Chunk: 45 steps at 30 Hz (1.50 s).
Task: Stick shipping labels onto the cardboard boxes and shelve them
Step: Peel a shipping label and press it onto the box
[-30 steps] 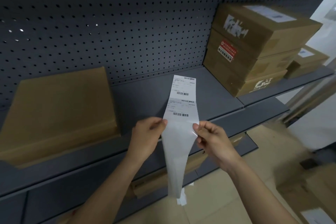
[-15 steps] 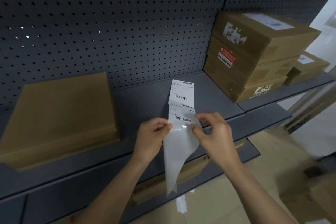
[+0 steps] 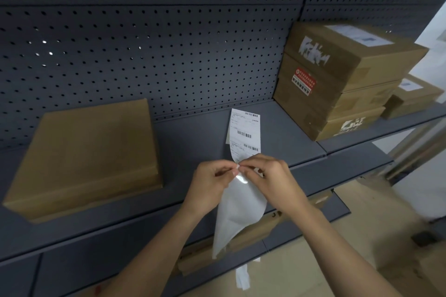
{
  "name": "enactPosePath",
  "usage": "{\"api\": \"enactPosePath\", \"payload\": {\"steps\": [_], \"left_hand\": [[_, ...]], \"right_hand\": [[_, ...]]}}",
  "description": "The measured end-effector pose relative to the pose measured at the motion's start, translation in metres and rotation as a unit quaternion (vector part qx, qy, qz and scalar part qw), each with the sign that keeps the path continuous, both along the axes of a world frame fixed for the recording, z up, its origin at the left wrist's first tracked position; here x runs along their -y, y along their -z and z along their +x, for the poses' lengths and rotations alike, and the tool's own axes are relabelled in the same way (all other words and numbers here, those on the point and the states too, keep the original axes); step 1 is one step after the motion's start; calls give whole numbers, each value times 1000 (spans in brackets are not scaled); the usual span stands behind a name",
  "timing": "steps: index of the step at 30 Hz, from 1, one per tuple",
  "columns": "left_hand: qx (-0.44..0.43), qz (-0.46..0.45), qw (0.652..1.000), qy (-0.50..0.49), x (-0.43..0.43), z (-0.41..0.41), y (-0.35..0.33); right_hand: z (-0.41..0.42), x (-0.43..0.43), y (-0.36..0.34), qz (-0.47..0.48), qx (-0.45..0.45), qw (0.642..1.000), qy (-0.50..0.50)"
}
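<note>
The strip of white shipping labels (image 3: 245, 132) carries barcodes; its small print is too fine to read. Its long axis runs from the fingers away toward the shelf's back, printed side up, and its glossy backing paper (image 3: 237, 212) hangs below them. The left hand (image 3: 212, 185) and right hand (image 3: 272, 181) both pinch the strip. Left of the fingers a flat brown cardboard box (image 3: 84, 152) lies on the grey metal shelf (image 3: 193, 132). To the right, beyond them, stands a stack of three brown boxes (image 3: 337, 79) with a red sticker (image 3: 304, 81), unreadable.
</note>
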State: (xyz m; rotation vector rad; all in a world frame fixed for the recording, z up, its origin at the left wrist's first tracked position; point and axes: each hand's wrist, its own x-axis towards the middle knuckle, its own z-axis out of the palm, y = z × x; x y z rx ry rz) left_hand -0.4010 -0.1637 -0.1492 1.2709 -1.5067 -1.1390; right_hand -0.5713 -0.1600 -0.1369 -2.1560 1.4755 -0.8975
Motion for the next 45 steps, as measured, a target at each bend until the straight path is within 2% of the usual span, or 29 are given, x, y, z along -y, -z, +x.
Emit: {"api": "enactPosePath", "payload": {"steps": [8,15,24,32,45], "left_hand": [[42,-6,999,-21,2,0,8],[133,14,989,-69,0,10,5],[133,31,986,-95,-3,16,2],[173,47,979,-97,-3,26,10],[164,66,980,-95,-9,36,16]], "right_hand": [[0,3,0,41,22,998,46],[-2,24,-11,120,183,958,185],[-19,59,-42,170,344,898,216],[-34,82,-68,152,353,890,245],[-55,102,-95,89,387,868,298]]}}
